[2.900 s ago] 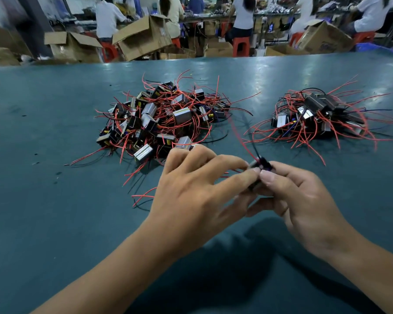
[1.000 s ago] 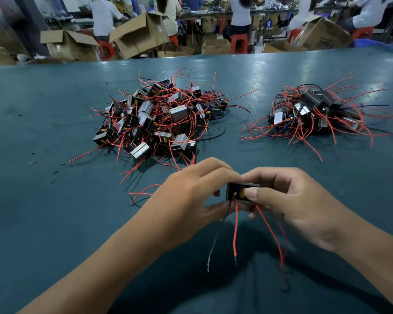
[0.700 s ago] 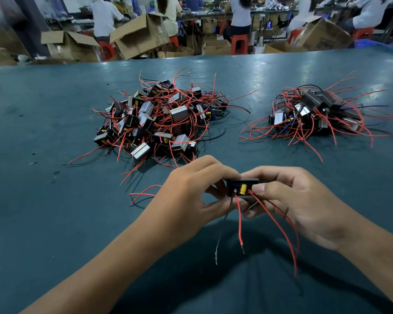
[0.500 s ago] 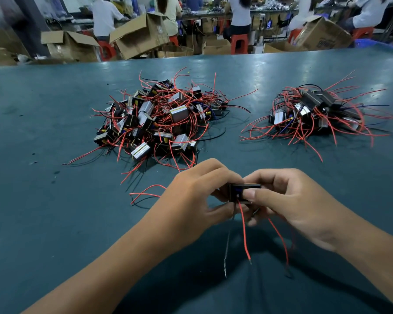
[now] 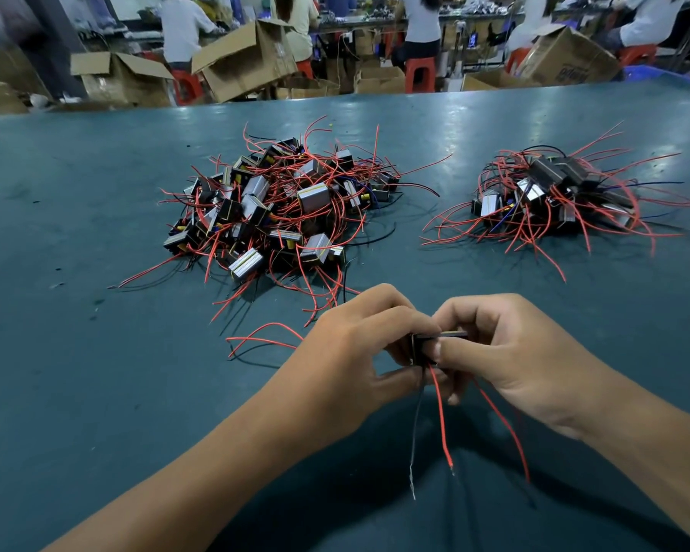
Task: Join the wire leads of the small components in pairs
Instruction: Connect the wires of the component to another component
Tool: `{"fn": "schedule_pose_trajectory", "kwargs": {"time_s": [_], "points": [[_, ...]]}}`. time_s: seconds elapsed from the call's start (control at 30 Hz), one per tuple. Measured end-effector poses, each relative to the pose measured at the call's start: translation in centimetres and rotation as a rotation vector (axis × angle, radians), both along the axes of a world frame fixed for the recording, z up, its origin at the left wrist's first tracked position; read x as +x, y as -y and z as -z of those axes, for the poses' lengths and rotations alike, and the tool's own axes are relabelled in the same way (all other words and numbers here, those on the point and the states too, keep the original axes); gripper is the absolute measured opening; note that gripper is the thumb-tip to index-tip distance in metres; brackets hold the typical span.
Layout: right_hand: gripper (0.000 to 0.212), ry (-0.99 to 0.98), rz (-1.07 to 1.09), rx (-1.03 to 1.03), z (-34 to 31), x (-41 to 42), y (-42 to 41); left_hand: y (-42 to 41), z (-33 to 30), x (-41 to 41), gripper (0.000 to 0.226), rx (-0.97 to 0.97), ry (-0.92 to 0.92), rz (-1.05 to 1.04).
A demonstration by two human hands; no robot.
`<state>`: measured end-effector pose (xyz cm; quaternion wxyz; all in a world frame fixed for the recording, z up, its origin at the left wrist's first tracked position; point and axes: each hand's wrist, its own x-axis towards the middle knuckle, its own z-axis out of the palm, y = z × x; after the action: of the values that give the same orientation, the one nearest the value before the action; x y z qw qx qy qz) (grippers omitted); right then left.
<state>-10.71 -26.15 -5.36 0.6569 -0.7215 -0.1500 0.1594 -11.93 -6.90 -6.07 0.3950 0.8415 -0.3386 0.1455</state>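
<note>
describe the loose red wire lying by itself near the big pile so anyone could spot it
On the teal table, find the larger left pile of components. Nearer the person, just left of the left hand, lies a looped red wire, detached from any component, unlike the rest.

A dull teal counter [image 5: 76, 372] carries a large heap of small wired components [image 5: 279, 209] near its middle. A smaller heap [image 5: 554, 197] lies well apart to the right of the large heap, and a loose red wire [image 5: 263, 338] lies just in front of the large heap.
</note>
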Motion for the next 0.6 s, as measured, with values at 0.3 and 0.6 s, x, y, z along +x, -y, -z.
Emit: {"fn": "schedule_pose_trajectory", "kwargs": {"time_s": [0.3, 0.6], "points": [[0.042, -0.188, -0.054, -0.092, -1.3, 0.3, 2.1, -0.6, 0.2, 0.8, 0.027, -0.077, -0.133, -0.052], [0.014, -0.099, -0.037, -0.173, -1.2, 0.4, 2.1, -0.9, 0.5, 1.0, 0.035, -0.091, -0.238, 0.001]]}}
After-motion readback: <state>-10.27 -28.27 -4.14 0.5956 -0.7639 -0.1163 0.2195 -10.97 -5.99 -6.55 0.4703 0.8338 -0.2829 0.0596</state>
